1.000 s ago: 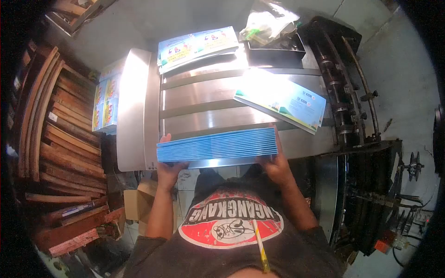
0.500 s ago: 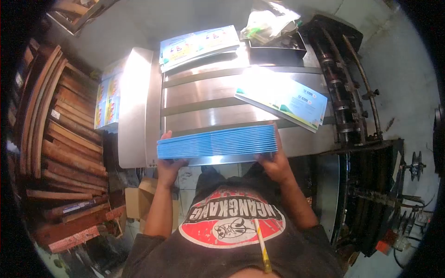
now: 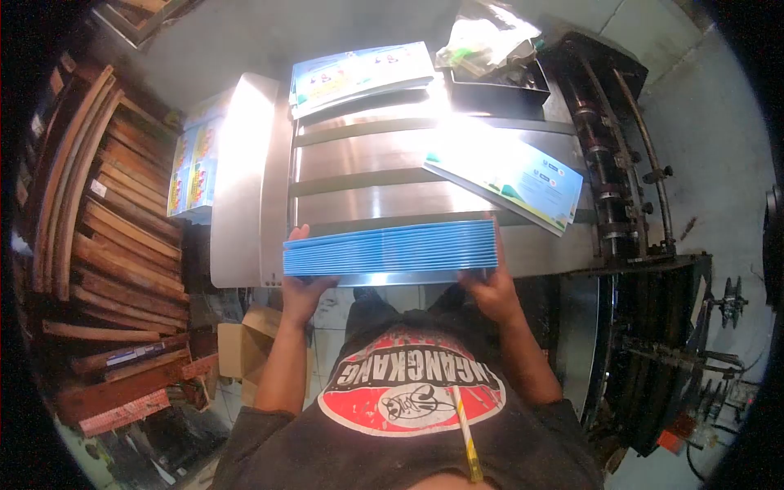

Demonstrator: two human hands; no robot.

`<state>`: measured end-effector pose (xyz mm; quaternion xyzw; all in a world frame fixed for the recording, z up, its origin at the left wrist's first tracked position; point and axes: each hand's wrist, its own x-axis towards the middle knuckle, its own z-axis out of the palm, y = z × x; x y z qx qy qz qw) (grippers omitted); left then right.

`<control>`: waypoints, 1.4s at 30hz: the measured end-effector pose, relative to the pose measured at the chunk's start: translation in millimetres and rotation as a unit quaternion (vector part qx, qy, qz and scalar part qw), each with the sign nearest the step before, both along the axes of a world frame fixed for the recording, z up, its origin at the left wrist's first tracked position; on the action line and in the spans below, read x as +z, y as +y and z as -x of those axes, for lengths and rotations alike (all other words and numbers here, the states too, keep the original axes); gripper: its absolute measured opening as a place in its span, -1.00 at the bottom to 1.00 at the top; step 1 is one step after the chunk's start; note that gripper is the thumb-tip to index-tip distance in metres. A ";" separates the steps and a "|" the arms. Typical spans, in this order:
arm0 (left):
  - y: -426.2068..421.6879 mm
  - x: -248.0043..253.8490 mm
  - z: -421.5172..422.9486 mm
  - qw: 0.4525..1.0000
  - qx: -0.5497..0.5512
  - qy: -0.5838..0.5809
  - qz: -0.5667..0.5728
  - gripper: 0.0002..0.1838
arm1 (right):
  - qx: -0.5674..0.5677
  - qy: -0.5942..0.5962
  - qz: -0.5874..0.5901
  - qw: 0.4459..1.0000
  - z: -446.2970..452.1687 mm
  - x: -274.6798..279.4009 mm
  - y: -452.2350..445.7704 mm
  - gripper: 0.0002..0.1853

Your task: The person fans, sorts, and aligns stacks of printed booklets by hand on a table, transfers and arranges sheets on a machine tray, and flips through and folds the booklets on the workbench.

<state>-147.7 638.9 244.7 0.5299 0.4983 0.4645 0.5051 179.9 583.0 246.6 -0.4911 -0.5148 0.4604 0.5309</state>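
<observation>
A thick stack of blue-edged printed sheets spans both my hands at the front edge of the metal table. My left hand grips its left end, thumb at the near side and fingertips showing at the far side. At the right end, my right hand is closed round the stack in the same way. The layered edges face me. Beyond it lies a smaller pile of light blue printed sheets, set at an angle and partly washed out by glare.
Another printed pile lies at the table's far side, next to a black box topped with a clear plastic bag. Dark rollers run along the right. Wooden slats and more printed stacks stand left.
My view has shifted slightly, so most things sit a little further right. Both hands keep their hold on the stack, which stays at the table's front edge.
</observation>
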 end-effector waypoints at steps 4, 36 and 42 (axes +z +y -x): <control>-1.1 7.4 -3.5 1.000 0.000 0.018 -0.003 0.04 | -0.003 -0.045 -0.003 0.999 -0.7 0.8 0.1 0.04; 0.2 -12.5 12.0 0.995 -0.004 0.088 -0.037 0.00 | -0.017 0.056 0.013 0.998 7.1 -7.0 -1.7 0.00; 0.3 -3.9 8.8 0.995 -0.004 0.090 -0.042 0.00 | -0.012 0.045 0.009 0.999 -1.0 -14.3 -1.3 0.00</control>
